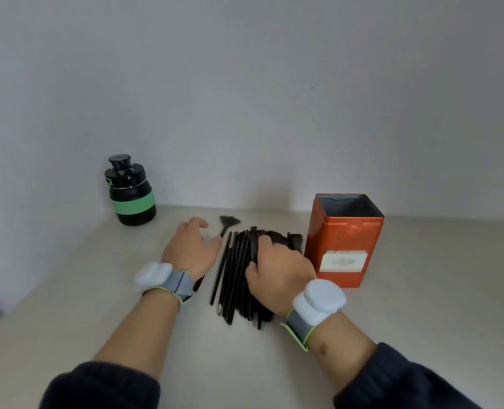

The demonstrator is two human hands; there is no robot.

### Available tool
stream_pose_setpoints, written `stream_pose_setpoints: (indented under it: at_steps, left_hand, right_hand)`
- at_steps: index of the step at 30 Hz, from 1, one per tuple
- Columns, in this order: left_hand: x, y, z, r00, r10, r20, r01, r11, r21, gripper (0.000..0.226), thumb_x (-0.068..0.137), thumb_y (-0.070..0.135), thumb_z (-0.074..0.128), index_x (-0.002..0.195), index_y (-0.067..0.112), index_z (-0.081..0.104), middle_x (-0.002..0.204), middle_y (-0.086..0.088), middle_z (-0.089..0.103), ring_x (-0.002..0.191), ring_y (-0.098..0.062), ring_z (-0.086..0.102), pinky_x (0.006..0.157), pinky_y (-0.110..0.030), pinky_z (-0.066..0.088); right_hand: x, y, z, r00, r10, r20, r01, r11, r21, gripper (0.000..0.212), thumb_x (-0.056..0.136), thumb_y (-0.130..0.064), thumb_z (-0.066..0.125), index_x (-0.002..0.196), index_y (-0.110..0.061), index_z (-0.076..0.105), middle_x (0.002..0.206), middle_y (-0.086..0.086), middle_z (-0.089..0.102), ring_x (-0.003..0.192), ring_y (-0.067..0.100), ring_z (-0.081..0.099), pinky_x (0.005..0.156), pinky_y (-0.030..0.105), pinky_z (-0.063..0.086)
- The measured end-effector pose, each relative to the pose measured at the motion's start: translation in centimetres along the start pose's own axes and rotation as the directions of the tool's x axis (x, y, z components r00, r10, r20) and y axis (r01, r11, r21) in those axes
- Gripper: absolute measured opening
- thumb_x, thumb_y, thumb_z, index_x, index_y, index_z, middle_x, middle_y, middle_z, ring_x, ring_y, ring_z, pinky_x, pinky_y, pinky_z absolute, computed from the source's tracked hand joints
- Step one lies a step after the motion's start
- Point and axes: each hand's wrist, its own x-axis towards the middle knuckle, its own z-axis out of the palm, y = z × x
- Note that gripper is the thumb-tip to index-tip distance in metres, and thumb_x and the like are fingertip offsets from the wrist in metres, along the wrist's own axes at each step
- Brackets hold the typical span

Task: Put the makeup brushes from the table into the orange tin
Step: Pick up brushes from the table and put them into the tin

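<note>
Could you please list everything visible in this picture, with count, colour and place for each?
makeup brushes: a pile, too many overlapping to count, black handles, lying side by side at the table's middle
fan brush: one, dark, lying at the pile's far left edge
orange tin: one, orange with a pale label, upright and open, right of the pile
bottle: one, black with a green band, far left by the wall
table: one, off-white
left hand: left of the pile, fingers relaxed
right hand: curled over the pile
wristbands: two, white and grey, one per wrist
</note>
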Motion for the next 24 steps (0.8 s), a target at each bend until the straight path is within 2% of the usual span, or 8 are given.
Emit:
stream_pose_setpoints:
  at_steps: [3,7,11,13,15,18,22,24]
  left_hand:
    - [0.8,-0.8,0.0,0.996,-0.031,0.08,0.017,0.985,0.17,0.04,0.084,0.047,0.058,0.118,0.026,0.055,0.108,-0.001,0.058,0.094,-0.024,0.061,0.076,-0.031,0.046]
    - [0.9,-0.2,0.3,0.998,-0.032,0.062,0.018,0.975,0.221,0.023,0.083,0.041,0.057,0.101,0.027,0.063,0.095,0.003,0.07,0.083,-0.022,0.061,0.066,-0.027,0.043]
    - [0.8,0.0,-0.3,0.997,-0.073,0.021,0.065,0.964,0.259,0.026,0.078,0.043,0.06,0.098,0.026,0.066,0.096,0.003,0.07,0.079,-0.022,0.06,0.063,-0.026,0.042]
    - [0.6,0.1,-0.6,0.995,-0.091,0.029,0.08,0.959,0.271,0.029,0.078,0.042,0.062,0.102,0.026,0.065,0.101,0.002,0.069,0.086,-0.024,0.063,0.067,-0.026,0.044]
    - [0.4,0.3,-1.0,0.994,-0.094,0.051,0.076,0.955,0.286,0.027,0.077,0.039,0.063,0.1,0.024,0.066,0.098,0.002,0.069,0.081,-0.023,0.061,0.067,-0.026,0.046]
    - [0.1,0.6,-1.5,0.991,-0.099,0.089,0.065,0.944,0.324,0.024,0.078,0.036,0.063,0.096,0.022,0.067,0.091,0.001,0.067,0.074,-0.02,0.058,0.065,-0.025,0.047]
    - [-0.6,0.7,-1.4,0.992,-0.085,0.096,0.049,0.944,0.327,0.021,0.08,0.035,0.061,0.094,0.02,0.065,0.085,0.002,0.063,0.073,-0.021,0.059,0.058,-0.025,0.041]
    - [-0.9,0.7,-1.2,0.993,-0.067,0.098,0.035,0.953,0.3,0.02,0.082,0.035,0.059,0.094,0.02,0.064,0.087,0.001,0.065,0.074,-0.022,0.06,0.059,-0.026,0.043]
  right_hand:
    - [1.1,0.2,0.3,0.998,0.042,0.046,-0.043,0.999,0.015,0.013,0.096,-0.025,0.044,0.098,-0.012,0.041,0.091,0.009,0.06,0.069,0.025,0.049,0.051,0.03,0.032]
    - [0.8,0.5,-0.1,0.988,0.1,0.116,-0.104,0.994,0.026,0.013,0.094,-0.018,0.046,0.098,-0.006,0.048,0.082,0.008,0.052,0.069,0.026,0.05,0.045,0.027,0.027]
    - [0.4,0.2,-0.6,0.985,0.122,0.124,-0.128,0.991,0.038,0.014,0.094,-0.015,0.047,0.102,-0.004,0.049,0.089,0.013,0.059,0.072,0.027,0.051,0.054,0.03,0.038]
    - [0.1,0.2,-1.0,0.987,0.137,0.085,-0.143,0.987,0.069,0.005,0.094,-0.013,0.045,0.094,-0.008,0.045,0.09,0.011,0.059,0.074,0.026,0.051,0.061,0.032,0.04]
    - [-0.1,0.4,-1.6,0.989,0.148,-0.001,-0.147,0.984,0.104,0.004,0.094,-0.013,0.044,0.09,-0.012,0.045,0.083,0.006,0.055,0.072,0.026,0.052,0.061,0.031,0.04]
    - [-0.4,0.6,-1.9,0.986,0.153,-0.06,-0.146,0.984,0.1,0.016,0.096,-0.018,0.045,0.107,-0.012,0.055,0.09,0.006,0.063,0.074,0.026,0.057,0.062,0.029,0.04]
    - [-1.0,0.4,-1.1,0.988,0.138,0.069,-0.141,0.989,0.038,0.011,0.099,-0.022,0.046,0.093,-0.013,0.047,0.097,0.007,0.063,0.075,0.023,0.053,0.062,0.03,0.038]
    - [-1.0,0.3,-0.9,0.986,0.141,0.093,-0.144,0.989,0.029,0.009,0.099,-0.019,0.045,0.095,-0.012,0.049,0.098,0.008,0.063,0.076,0.023,0.051,0.063,0.03,0.039]
